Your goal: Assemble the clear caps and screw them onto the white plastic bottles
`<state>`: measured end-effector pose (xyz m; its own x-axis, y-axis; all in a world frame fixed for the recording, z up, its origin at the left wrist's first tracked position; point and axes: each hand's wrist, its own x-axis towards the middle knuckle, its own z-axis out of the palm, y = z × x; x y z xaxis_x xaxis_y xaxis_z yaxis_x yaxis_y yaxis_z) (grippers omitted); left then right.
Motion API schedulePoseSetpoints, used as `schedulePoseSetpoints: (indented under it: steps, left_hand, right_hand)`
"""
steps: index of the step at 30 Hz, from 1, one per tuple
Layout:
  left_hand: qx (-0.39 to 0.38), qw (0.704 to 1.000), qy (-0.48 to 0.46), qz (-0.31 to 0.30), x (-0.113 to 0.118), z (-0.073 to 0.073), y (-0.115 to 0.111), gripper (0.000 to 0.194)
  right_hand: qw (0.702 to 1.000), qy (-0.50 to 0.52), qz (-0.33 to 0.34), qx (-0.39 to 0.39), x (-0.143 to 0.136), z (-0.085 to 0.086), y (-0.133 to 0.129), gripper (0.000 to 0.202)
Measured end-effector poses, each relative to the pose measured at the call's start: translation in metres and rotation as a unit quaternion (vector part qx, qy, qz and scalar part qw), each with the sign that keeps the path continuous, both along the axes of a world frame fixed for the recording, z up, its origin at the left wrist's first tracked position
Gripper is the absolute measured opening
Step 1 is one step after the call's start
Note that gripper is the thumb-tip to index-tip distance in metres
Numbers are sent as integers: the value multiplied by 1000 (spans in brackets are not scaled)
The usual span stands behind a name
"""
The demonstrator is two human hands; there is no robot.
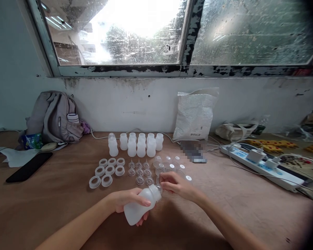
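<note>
My left hand (131,201) is wrapped round a frosted white baby bottle (138,210), tilted with its neck up to the right. At the bottle's mouth, my right hand (176,185) pinches a clear nipple (159,189), partly hidden by the fingers. Beyond the hands lie several white screw rings (110,169) on the left. Several clear nipples (139,172) stand in rows in the middle. Clear domed caps (171,167) are spread to the right, some behind my right hand. Farther back stand several frosted bottles (141,148); the leftmost one (113,147) has a clear top on it.
On the brown table (67,205) a black phone (29,167) and a grey backpack (57,118) are at left. A white padded bag (194,114) leans on the wall. A power strip (263,168) with chargers and cables lies at right.
</note>
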<state>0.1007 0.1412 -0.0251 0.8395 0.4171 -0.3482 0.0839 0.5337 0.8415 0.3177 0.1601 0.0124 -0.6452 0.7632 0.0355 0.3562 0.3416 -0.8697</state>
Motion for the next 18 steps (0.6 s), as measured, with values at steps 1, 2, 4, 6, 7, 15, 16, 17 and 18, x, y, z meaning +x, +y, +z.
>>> schedulePoseSetpoints:
  steps: [1,2,4,6,7,15,16,17,18]
  left_hand:
    - [0,1000,3,-1,0,0,0,31]
    - [0,1000,4,-2,0,1,0,31]
    - [0,1000,2,-6,-1,1,0,32]
    - [0,1000,-1,-6,-1,1,-1,32]
    - [1,1000,-3,-3,-1,0,-1,32]
    - [28,995,-52,82,3,-3,-6,34]
    - [34,994,-58,88,4,-3,-7,33]
    - [44,993,-58,94,5,-3,-9,32]
    - [56,992,-52,101,7,-3,-11,31]
  right_hand:
    - [1000,-2,-3,-1,0,0,0,30]
    - [1000,-4,-6,-2,-1,1,-1,31]
    - [1000,-8,-9,-7,-2,1,-2,36]
    - [1000,-9,-10,-15,-3,0,-3,42]
    - [1000,-4,-12,-18,-3,-1,-3,44]
    - [975,193,-8,-110,-7,-2,-6,35]
    - [970,201,16,-133,-8,-2,-7,40]
    - [966,204,36,-156,-9,-2,-8,44]
    - [962,205,50,-174,-11,-3,-10,46]
